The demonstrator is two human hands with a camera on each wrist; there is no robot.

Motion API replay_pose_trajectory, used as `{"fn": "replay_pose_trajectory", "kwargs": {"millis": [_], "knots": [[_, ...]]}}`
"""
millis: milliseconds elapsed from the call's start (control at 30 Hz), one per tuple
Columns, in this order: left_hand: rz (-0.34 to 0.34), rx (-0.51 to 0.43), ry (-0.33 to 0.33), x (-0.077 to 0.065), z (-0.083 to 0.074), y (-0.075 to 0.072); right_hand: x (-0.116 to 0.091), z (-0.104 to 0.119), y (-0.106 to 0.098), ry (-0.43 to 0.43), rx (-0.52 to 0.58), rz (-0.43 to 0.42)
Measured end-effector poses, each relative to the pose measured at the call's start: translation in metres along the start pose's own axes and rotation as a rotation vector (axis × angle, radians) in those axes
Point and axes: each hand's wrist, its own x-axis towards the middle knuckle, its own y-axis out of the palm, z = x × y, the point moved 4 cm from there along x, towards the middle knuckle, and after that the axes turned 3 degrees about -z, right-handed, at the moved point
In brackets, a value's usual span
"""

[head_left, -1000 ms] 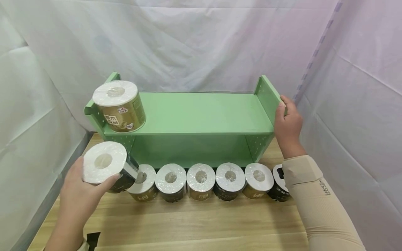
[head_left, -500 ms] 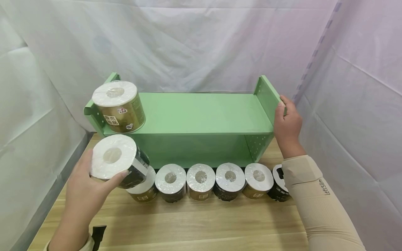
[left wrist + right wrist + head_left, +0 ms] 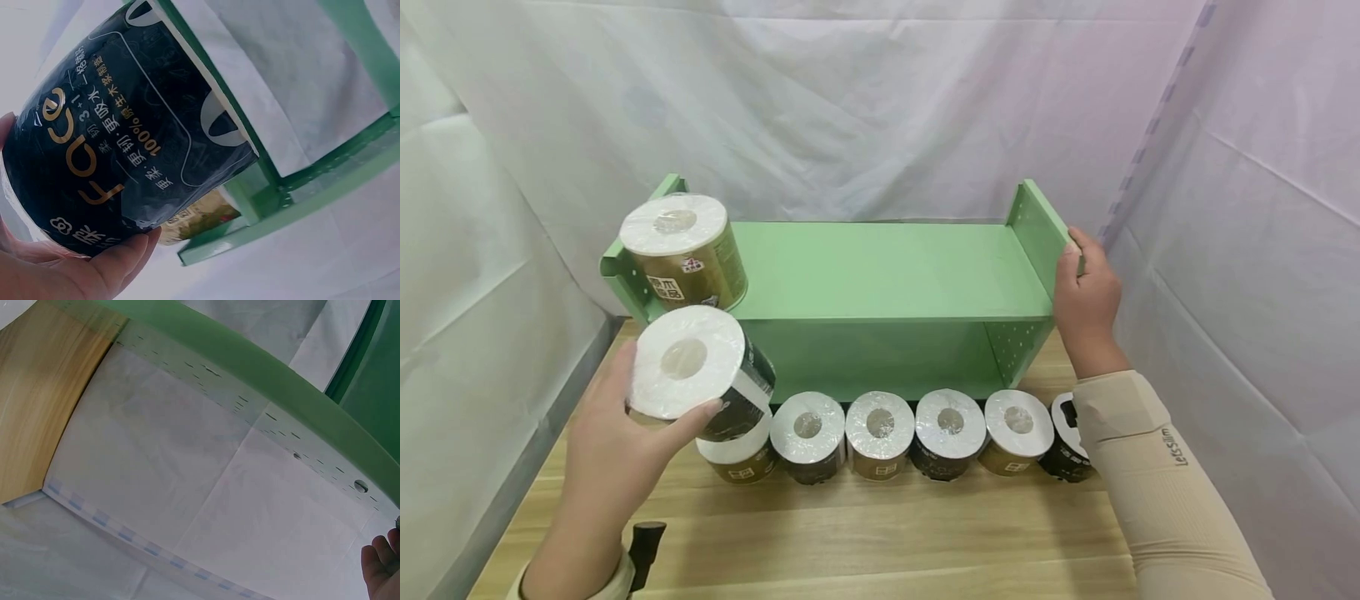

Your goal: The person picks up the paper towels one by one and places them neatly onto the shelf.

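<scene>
My left hand [image 3: 617,442] grips a toilet paper roll [image 3: 747,387] in black wrapping, its white end tilted up toward me. The thumb presses the near side; the left wrist view shows gold "Face" lettering on the black wrapper. This roll is raised in front of the left end of a green two-tier shelf [image 3: 880,271], overlapping its front edge in the head view. On the upper tier, at the left end, stands a gold-wrapped toilet paper roll [image 3: 703,271]. My right hand [image 3: 1086,292] holds the top edge of the shelf's right side panel [image 3: 1037,242], thumb inside and fingers outside.
Several toilet paper rolls [image 3: 880,467], gold and black by turns, stand in a row before the shelf on the wooden table [image 3: 880,546]. My right sleeve [image 3: 1157,483] partly covers the rightmost black roll [image 3: 1063,458]. White sheeting [image 3: 880,108] hangs behind and at both sides.
My left hand has carried the black roll up and to the right, from beside the row's left end toward the shelf's upper tier. The right hand has stayed on the side panel.
</scene>
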Motion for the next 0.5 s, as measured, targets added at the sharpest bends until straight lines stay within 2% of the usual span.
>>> {"fn": "replay_pose_trajectory", "kwargs": {"millis": [167,500], "knots": [[0.001,-0.013,0.032,0.002,-0.010,-0.002,0.000,0.000,0.000,0.004,-0.006,0.001],[0.021,-0.032,0.031,0.007,-0.025,-0.005,-0.001,0.002,0.000,0.016,-0.014,0.006]]}}
